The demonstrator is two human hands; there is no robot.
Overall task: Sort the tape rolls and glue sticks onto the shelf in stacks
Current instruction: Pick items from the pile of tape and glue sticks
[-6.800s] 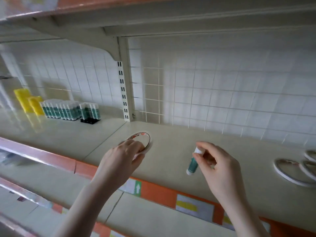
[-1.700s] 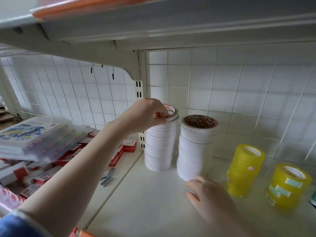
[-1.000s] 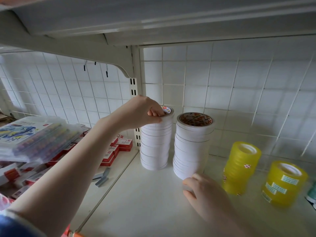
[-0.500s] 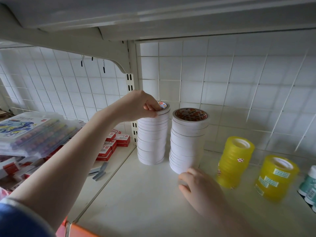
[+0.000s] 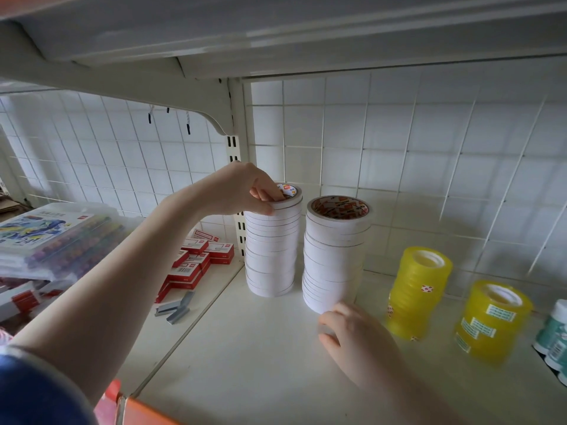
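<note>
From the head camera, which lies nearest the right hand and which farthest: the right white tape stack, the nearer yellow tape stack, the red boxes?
From the right hand:
1. Right white tape stack, touching its fingers.
2. Nearer yellow tape stack, just right.
3. Red boxes, far left.

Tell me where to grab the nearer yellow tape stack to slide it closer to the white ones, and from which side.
Wrap the nearer yellow tape stack low around its curved side, coming from the front-right. It is a tall, narrow column, so a high grip would likely tip it. The right side stays tight: glue sticks stand there. Its left is open toward the other yellow stack.
</note>
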